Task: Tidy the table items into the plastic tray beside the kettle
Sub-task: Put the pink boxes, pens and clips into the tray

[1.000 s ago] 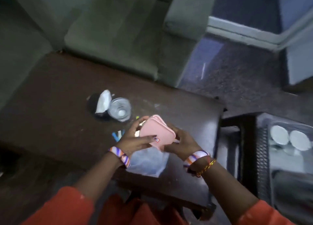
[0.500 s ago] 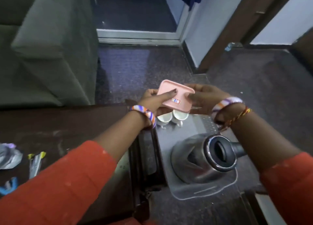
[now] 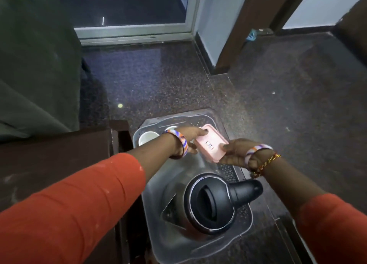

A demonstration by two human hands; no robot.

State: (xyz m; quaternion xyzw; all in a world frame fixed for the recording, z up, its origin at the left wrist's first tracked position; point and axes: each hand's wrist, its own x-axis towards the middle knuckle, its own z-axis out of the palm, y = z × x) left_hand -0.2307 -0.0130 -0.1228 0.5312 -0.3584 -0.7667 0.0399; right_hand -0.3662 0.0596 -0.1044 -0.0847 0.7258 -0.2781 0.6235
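Both hands clamp a pink box (image 3: pixel 211 145) between them, right hand (image 3: pixel 236 153) at its near corner, left hand (image 3: pixel 189 138) at its far end. Nearest stands the kettle (image 3: pixel 206 203), handle pointing right. Beyond it the box hangs low over the clear tray (image 3: pixel 245 224), long axis running near-right to far-left, beside two white cups (image 3: pixel 148 137).

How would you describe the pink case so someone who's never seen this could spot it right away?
Find the steel kettle with the black lid, standing in a clear tray. Just beyond it, over the far end of the tray, the left hand and right hand hold the pink case. It is flat, rounded, with a small label, unlike the round white cups beside it.
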